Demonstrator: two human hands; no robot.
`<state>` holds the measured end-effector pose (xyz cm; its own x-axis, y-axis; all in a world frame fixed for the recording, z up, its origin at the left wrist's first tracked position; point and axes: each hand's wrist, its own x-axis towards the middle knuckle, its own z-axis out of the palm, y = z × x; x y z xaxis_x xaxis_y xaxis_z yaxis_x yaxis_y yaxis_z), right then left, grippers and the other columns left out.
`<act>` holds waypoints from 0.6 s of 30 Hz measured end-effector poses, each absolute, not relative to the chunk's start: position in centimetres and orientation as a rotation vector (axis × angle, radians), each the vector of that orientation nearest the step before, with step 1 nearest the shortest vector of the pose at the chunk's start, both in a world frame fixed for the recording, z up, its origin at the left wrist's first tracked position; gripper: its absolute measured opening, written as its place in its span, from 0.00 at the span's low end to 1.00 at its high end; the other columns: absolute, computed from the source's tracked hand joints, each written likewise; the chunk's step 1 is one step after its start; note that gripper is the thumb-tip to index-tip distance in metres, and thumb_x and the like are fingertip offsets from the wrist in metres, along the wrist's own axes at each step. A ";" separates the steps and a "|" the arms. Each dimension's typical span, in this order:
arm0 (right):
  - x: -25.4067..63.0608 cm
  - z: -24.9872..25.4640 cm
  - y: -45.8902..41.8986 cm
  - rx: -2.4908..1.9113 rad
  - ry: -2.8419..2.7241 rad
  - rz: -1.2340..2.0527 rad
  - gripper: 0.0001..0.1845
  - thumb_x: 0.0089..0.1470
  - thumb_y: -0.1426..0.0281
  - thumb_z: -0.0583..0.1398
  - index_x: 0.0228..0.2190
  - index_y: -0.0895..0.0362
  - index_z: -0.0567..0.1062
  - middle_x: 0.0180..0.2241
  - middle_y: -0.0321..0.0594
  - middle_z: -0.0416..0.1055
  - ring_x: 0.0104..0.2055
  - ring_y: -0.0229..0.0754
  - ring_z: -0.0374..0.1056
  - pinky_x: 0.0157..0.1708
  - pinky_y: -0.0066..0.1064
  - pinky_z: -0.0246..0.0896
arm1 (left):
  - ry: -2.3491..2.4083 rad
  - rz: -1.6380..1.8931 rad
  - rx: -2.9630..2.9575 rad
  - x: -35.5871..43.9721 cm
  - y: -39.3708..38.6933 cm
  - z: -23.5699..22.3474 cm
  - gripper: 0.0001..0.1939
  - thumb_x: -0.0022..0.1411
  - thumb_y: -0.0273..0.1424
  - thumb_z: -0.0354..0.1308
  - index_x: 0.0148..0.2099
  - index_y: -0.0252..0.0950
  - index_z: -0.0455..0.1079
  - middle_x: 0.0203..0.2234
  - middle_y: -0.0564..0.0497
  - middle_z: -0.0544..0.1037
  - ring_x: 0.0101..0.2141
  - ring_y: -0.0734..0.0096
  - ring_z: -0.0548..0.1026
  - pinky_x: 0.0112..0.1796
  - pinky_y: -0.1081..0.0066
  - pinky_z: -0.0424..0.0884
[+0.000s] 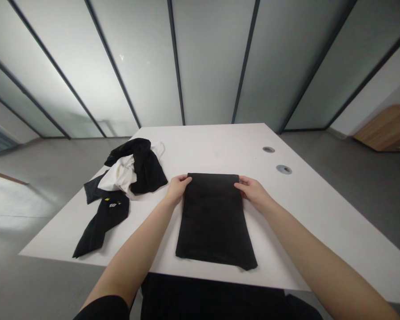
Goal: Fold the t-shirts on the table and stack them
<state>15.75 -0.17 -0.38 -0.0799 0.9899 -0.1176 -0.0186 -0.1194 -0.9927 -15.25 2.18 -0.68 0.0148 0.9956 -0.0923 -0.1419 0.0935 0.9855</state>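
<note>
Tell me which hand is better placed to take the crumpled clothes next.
Probably the left hand: it rests on the folded black cloth at the corner nearest the crumpled clothes. The right hand sits at the opposite corner, with the folded cloth between it and them.

Bright glow pouring through frosted glass wall point(210, 66), glare streaking grey floor point(10, 200), only soft shadows on white table point(200, 142), black cloth point(216, 218) losing detail, strong wide-angle bowing toward edges
</note>
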 end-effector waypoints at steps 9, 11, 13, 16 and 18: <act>14.7 -0.7 0.0 -1.161 -1.020 1.332 0.21 0.44 0.66 0.71 0.43 0.52 0.82 0.41 0.39 0.82 0.39 0.43 0.76 0.32 0.29 0.68 | 0.963 1.362 0.801 -14.4 2.8 -1.3 0.20 0.49 0.37 0.78 0.42 0.35 0.81 0.34 0.47 0.86 0.41 0.59 0.85 0.48 0.61 0.80; 14.9 -1.1 0.2 -1.160 -1.010 1.354 0.21 0.46 0.65 0.72 0.44 0.51 0.81 0.43 0.39 0.83 0.41 0.45 0.77 0.35 0.30 0.70 | 0.958 1.356 0.790 -14.3 2.9 -1.6 0.22 0.47 0.37 0.80 0.43 0.35 0.81 0.35 0.47 0.86 0.40 0.60 0.85 0.48 0.61 0.80; 15.0 -1.6 0.3 -1.194 -0.998 1.354 0.22 0.47 0.65 0.72 0.46 0.50 0.81 0.43 0.39 0.83 0.41 0.45 0.78 0.37 0.32 0.72 | 0.964 1.344 0.804 -14.2 2.9 -1.9 0.25 0.45 0.38 0.81 0.44 0.34 0.81 0.36 0.47 0.87 0.38 0.61 0.84 0.46 0.62 0.80; 15.2 -2.0 0.5 -1.190 -1.013 1.365 0.24 0.50 0.69 0.72 0.50 0.50 0.80 0.41 0.40 0.84 0.40 0.46 0.79 0.40 0.34 0.74 | 0.975 1.348 0.854 -14.2 3.0 -2.2 0.27 0.44 0.37 0.81 0.45 0.33 0.81 0.36 0.47 0.86 0.36 0.63 0.84 0.45 0.63 0.79; 15.2 -2.0 0.5 -1.153 -1.035 1.379 0.25 0.51 0.70 0.71 0.52 0.51 0.80 0.39 0.40 0.84 0.39 0.46 0.79 0.40 0.35 0.75 | 0.972 1.365 0.858 -14.3 3.1 -2.3 0.27 0.44 0.36 0.81 0.46 0.33 0.81 0.37 0.47 0.86 0.36 0.63 0.83 0.46 0.62 0.79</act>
